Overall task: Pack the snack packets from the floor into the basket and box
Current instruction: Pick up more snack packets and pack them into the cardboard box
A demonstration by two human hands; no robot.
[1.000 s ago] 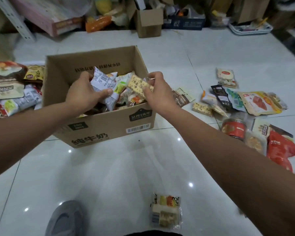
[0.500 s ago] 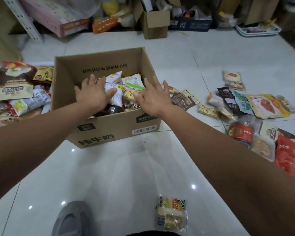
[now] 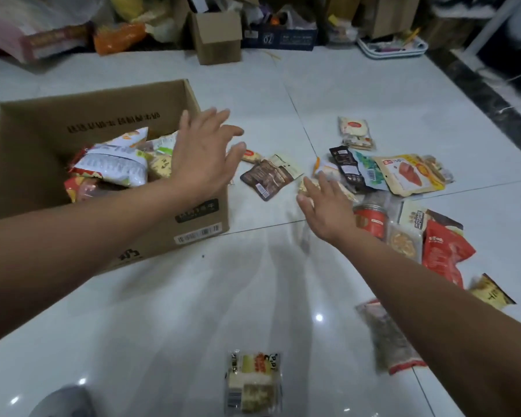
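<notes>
Your left grip [image 3: 205, 158] hangs released, fingers spread and holding nothing, above the right side of the open cardboard box [image 3: 42, 139]. Your right grip [image 3: 328, 209], likewise released with fingers straight, stretches low over the white tiled floor [image 3: 373, 94] to the near edge of the loose snacks; motion blur hides whether its fingertips touch the pale packet [image 3: 325, 167] under them. Inside the box lies a heap of packets, a white crinkled bag [image 3: 115, 164] on top. Between the two grips a brown packet [image 3: 268, 176] lies flat on the floor just beside the box. Right of your right grip stands a red can [image 3: 370, 221], with a black packet [image 3: 345, 164], an orange packet picturing meat [image 3: 409, 176] and a red pouch [image 3: 442, 251] close around it, several overlapping. A white packet [image 3: 355, 130] lies farther out, and a yellow packet [image 3: 491, 293] nearer you on the right. A clear packet of pale squares [image 3: 253, 383] lies alone on the floor at the bottom edge, well apart from the rest. Against the far clutter stand a small carton [image 3: 217, 37] and a pale tray [image 3: 391, 48].
</notes>
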